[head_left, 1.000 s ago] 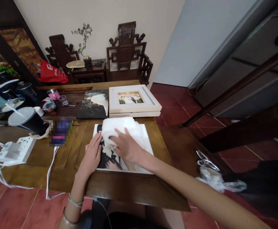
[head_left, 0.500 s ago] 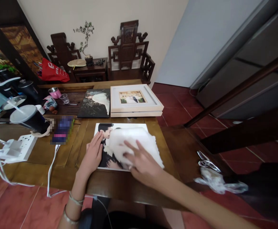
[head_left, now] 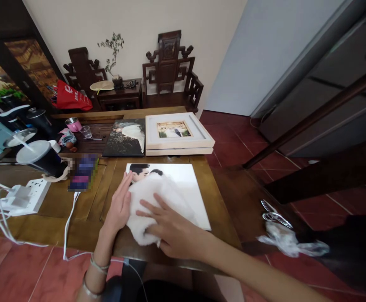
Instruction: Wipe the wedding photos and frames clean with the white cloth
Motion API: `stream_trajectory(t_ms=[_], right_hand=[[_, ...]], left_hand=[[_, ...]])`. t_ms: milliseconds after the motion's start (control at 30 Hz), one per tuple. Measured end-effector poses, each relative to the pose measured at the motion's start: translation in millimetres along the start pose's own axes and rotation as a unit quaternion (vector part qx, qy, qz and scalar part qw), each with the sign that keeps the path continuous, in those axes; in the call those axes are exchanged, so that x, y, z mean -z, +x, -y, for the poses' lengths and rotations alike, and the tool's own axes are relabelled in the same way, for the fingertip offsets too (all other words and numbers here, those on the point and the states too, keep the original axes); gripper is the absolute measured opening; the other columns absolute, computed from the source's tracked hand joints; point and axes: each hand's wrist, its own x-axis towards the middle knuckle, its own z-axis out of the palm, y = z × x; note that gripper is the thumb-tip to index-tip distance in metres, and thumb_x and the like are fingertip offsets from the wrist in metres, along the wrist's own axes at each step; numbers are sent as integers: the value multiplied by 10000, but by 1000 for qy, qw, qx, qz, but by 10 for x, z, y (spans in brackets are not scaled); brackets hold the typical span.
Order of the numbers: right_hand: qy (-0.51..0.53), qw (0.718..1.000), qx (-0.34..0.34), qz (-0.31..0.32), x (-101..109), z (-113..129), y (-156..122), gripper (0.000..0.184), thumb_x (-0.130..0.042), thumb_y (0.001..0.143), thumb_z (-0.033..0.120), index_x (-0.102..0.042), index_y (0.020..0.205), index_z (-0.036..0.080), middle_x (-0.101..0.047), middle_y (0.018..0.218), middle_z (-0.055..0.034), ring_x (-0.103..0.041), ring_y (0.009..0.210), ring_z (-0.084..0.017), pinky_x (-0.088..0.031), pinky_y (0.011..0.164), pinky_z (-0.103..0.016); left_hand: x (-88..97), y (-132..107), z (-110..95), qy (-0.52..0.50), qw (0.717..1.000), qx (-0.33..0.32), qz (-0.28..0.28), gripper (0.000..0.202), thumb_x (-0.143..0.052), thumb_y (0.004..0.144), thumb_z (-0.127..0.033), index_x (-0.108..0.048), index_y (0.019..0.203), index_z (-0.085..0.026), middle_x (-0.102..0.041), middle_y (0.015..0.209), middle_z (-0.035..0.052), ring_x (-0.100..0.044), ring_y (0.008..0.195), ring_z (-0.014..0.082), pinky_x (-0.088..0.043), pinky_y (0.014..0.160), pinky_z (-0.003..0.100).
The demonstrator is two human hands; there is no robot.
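Observation:
A white fluffy cloth [head_left: 160, 188] is bunched over the left part of a photo panel [head_left: 198, 197], which lies flat on the wooden table and shows a couple on white. My right hand [head_left: 167, 226] presses down on the cloth, some fingers spread on top and the lower ones curled into a fold of it. Along the panel's left edge, my left hand [head_left: 121, 203] rests with its fingers stretched out, touching the edge and close beside the cloth. The cloth hides most of the pictured couple.
Behind the panel lie a dark photo panel [head_left: 124, 138] and stacked white frames [head_left: 179, 132]. On the left are a phone [head_left: 82, 173] on a cable, a power strip [head_left: 36, 195] and a lidded cup [head_left: 41, 159]. A plastic bag [head_left: 291, 241] sits at right.
My right hand has moved the cloth left and toward me, uncovering the panel's right side. My left hand has stayed at the left edge, tilted up more on its side.

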Motion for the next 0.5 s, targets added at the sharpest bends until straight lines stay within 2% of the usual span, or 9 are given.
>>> stream_trajectory(t_ms=[67, 133, 200, 267, 333, 400, 500], right_hand=[[23, 1000, 0, -19, 48, 33, -177, 361, -502, 712, 97, -672, 1014, 197, -621, 1273, -96, -297, 1393, -222, -78, 1170, -512], [32, 998, -31, -36, 120, 4, -331, 385, -475, 681, 69, -664, 995, 186, -682, 1154, -110, -378, 1352, -200, -155, 1170, -463], [29, 996, -69, -46, 185, -90, -424, 402, -464, 665, 62, -652, 1001, 177, -673, 1170, -121, -408, 1333, -211, -212, 1157, -457], [11, 991, -112, -71, 224, -237, -431, 406, -448, 690, 64, -635, 1037, 162, -631, 1242, -133, -408, 1332, -241, -220, 1150, -485], [-10, 981, -158, -113, 241, -398, -336, 391, -418, 741, 70, -619, 1066, 150, -615, 1261, -137, -436, 1307, -271, -216, 1139, -515], [-3, 972, -185, -144, 253, -530, -138, 368, -395, 785, 78, -610, 1069, 168, -651, 1198, -106, -532, 1205, -279, -213, 1123, -535], [33, 971, -187, -146, 287, -616, 295, 307, -390, 848, 110, -612, 1038, 207, -687, 1121, -38, -612, 1063, -257, -219, 1099, -532]], left_hand=[[-17, -7, 17, 15, 1000, 9, 25, 516, -195, 1002, -389, -265, 1484, -220, -311, 1543, 57, -218, 1443, 198, -225, 1161, 407], [-41, -8, 27, 40, 998, 23, 53, 505, -209, 1005, -377, -238, 1490, -240, -303, 1545, 63, -234, 1438, 204, -254, 1137, 425], [-64, 0, 28, 67, 995, 36, 72, 490, -237, 1007, -354, -236, 1488, -258, -298, 1547, 68, -247, 1434, 208, -274, 1113, 444], [-84, 13, 25, 88, 992, 42, 74, 476, -271, 1003, -330, -268, 1475, -262, -303, 1544, 75, -255, 1431, 213, -287, 1097, 456], [-98, 25, 27, 100, 992, 42, 71, 462, -294, 998, -305, -313, 1457, -256, -319, 1537, 83, -269, 1425, 217, -297, 1088, 460], [-106, 33, 36, 101, 992, 39, 71, 457, -298, 993, -279, -330, 1448, -249, -330, 1531, 89, -279, 1422, 216, -301, 1086, 461], [-108, 33, 68, 99, 992, 39, 69, 457, -315, 985, -263, -344, 1440, -236, -344, 1524, 96, -283, 1420, 221, -294, 1095, 466]])
